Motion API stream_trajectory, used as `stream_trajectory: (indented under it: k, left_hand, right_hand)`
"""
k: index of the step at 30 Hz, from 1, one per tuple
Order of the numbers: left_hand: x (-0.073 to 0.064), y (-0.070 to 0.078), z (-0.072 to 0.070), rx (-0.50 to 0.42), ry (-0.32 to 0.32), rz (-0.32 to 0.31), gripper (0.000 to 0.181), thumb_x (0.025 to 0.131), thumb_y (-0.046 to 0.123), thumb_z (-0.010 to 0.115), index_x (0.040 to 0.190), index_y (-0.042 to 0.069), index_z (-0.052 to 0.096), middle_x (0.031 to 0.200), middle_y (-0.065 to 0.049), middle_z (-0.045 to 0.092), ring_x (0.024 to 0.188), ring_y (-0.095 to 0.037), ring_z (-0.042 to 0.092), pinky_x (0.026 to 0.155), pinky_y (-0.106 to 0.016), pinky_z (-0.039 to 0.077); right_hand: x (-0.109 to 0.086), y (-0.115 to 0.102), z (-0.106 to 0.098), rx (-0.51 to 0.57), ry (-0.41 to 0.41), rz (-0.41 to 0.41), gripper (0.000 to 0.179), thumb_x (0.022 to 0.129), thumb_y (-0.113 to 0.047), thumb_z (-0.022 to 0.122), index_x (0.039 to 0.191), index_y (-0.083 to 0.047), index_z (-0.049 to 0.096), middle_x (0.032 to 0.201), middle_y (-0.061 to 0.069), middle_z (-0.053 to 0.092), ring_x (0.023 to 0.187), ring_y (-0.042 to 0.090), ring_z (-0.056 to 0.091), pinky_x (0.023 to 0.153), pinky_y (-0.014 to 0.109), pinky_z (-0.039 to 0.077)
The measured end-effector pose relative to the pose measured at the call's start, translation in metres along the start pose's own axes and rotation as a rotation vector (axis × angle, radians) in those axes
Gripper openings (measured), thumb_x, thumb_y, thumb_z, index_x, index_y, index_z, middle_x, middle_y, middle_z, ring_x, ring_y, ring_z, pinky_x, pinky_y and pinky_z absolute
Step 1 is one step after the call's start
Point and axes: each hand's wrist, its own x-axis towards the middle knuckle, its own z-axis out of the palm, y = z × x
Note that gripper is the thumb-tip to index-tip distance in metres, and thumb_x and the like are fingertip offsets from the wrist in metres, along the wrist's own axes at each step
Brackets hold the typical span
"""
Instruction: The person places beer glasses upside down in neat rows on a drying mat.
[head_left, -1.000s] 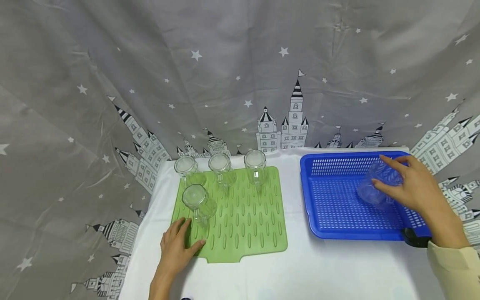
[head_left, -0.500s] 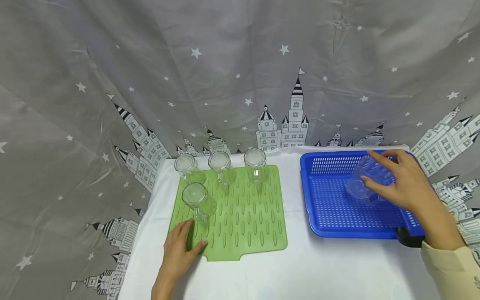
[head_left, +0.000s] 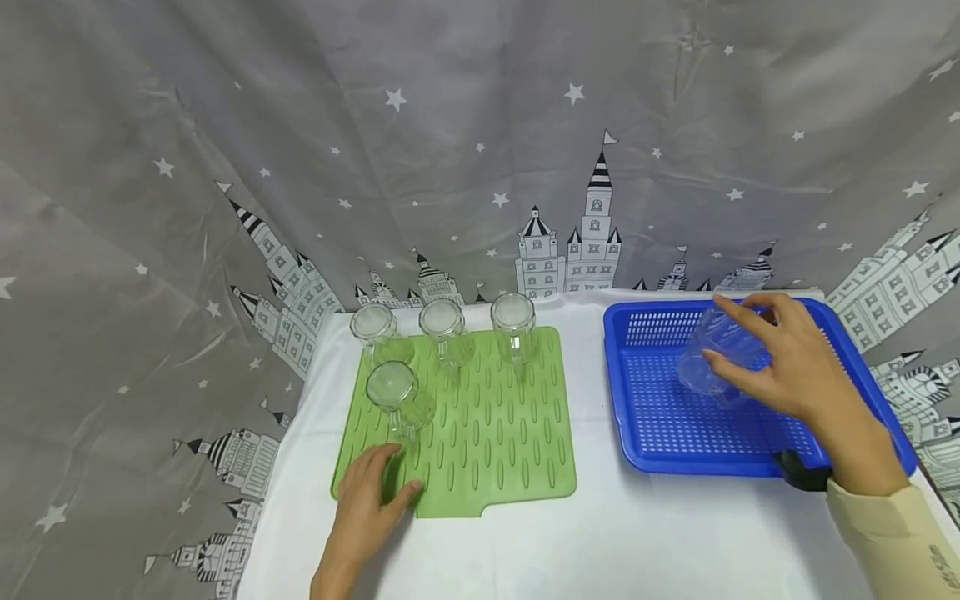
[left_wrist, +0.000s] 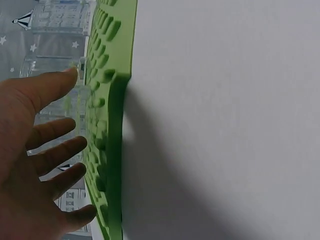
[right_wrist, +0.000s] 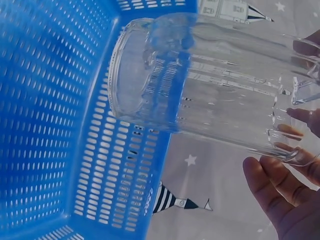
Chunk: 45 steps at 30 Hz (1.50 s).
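My right hand [head_left: 795, 367] grips a clear glass mug [head_left: 705, 367] above the blue plastic basket. In the right wrist view, the fingers [right_wrist: 285, 180] lie at one end of the mug [right_wrist: 225, 100], which is tilted on its side, the other end towards the basket wall. My left hand [head_left: 366, 512] hovers at the front left of the green ribbed mat [head_left: 510, 450], thumb and fingers spread, holding nothing. The nearest glass mug [head_left: 401, 400] stands just beyond its fingertips. Three more clear mugs, such as the right-hand mug [head_left: 514, 329], line the mat's back edge.
The perforated basket [head_left: 708, 468] sits on the white cloth [head_left: 585, 550] to the right of the mat. A black object [head_left: 801, 471] is by my right wrist. Behind the table hangs a grey curtain [head_left: 450, 100] with castles and stars.
My right hand and its mug have moved left across the basket, a little upward in the view. My left hand has shifted slightly right along the mat's front edge.
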Motion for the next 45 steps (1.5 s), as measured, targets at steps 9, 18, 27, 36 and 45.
stream_trajectory:
  k: [9, 18, 27, 36, 45]
  left_hand:
    - [0.001, 0.004, 0.003, 0.018, -0.036, -0.05, 0.056, 0.093, 0.028, 0.086, 0.14, 0.006, 0.063, 0.145, -0.018, 0.065, 0.141, -0.044, 0.056, 0.122, -0.067, 0.04]
    - [-0.003, 0.006, 0.006, -0.002, 0.005, 0.0, 0.042, 0.091, 0.023, 0.087, 0.127, 0.009, 0.07, 0.133, -0.015, 0.071, 0.13, -0.041, 0.064, 0.114, -0.065, 0.046]
    - [-0.006, 0.013, 0.01, -0.009, 0.029, 0.045, 0.042, 0.09, 0.021, 0.088, 0.129, 0.011, 0.073, 0.129, -0.013, 0.075, 0.127, -0.039, 0.068, 0.113, -0.06, 0.049]
    - [-0.001, 0.031, 0.014, -0.04, 0.017, 0.068, 0.043, 0.095, 0.028, 0.084, 0.135, 0.018, 0.072, 0.132, -0.003, 0.075, 0.128, -0.03, 0.07, 0.11, -0.054, 0.056]
    - [0.015, 0.049, 0.017, -0.08, -0.038, 0.088, 0.047, 0.098, 0.031, 0.082, 0.142, 0.022, 0.067, 0.139, 0.002, 0.072, 0.133, -0.027, 0.068, 0.111, -0.054, 0.056]
  right_hand:
    - [0.005, -0.01, 0.006, 0.023, 0.025, -0.094, 0.081, 0.078, -0.029, 0.087, 0.154, -0.018, 0.061, 0.136, 0.03, 0.058, 0.114, 0.045, 0.053, 0.086, 0.051, 0.042]
    - [0.008, -0.021, 0.013, 0.067, 0.052, -0.145, 0.078, 0.08, -0.034, 0.086, 0.153, -0.018, 0.062, 0.131, 0.028, 0.059, 0.11, 0.04, 0.052, 0.086, 0.043, 0.04]
    - [0.014, -0.032, 0.021, 0.13, 0.09, -0.205, 0.071, 0.093, -0.056, 0.075, 0.15, -0.016, 0.065, 0.126, 0.024, 0.061, 0.105, 0.033, 0.05, 0.085, 0.038, 0.038]
    - [0.018, -0.041, 0.026, 0.138, 0.065, -0.181, 0.078, 0.077, -0.031, 0.088, 0.149, -0.016, 0.066, 0.128, 0.025, 0.061, 0.106, 0.032, 0.05, 0.085, 0.037, 0.038]
    - [0.024, -0.051, 0.034, 0.183, 0.092, -0.223, 0.071, 0.085, -0.042, 0.083, 0.148, -0.015, 0.067, 0.126, 0.025, 0.06, 0.103, 0.03, 0.048, 0.084, 0.036, 0.037]
